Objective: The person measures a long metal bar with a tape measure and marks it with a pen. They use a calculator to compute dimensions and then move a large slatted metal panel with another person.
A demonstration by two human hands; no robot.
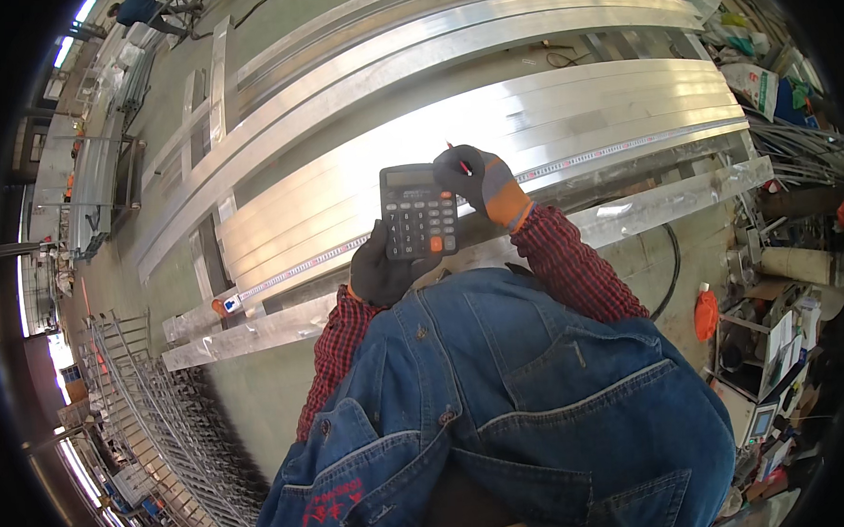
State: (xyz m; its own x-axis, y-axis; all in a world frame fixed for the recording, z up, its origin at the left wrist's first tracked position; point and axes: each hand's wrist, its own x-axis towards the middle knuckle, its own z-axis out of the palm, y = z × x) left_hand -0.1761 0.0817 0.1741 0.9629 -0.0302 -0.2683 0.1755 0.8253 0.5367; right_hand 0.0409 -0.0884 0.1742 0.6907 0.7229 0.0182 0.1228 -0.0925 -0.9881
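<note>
A dark calculator (407, 228) with grey keys and a few orange ones rests in my left hand (377, 271), which wears a dark glove and is closed round its lower left side. My right hand (475, 178), in a dark and orange glove, is at the calculator's upper right corner. Its fingers pinch a thin red pen (464, 167). Beneath both hands lie long, shiny metal bars (603, 100) side by side. An extended tape measure (300, 267) runs along the near bars, its orange and blue case (226, 305) at the left end.
Another long metal beam (338, 77) lies beyond the bars. Stacked metal frames (156, 426) stand at the lower left. Thin rods (808, 152) and bags (751, 87) crowd the right side, above a cluttered cart (760, 352). Another person (143, 10) is far off at the upper left.
</note>
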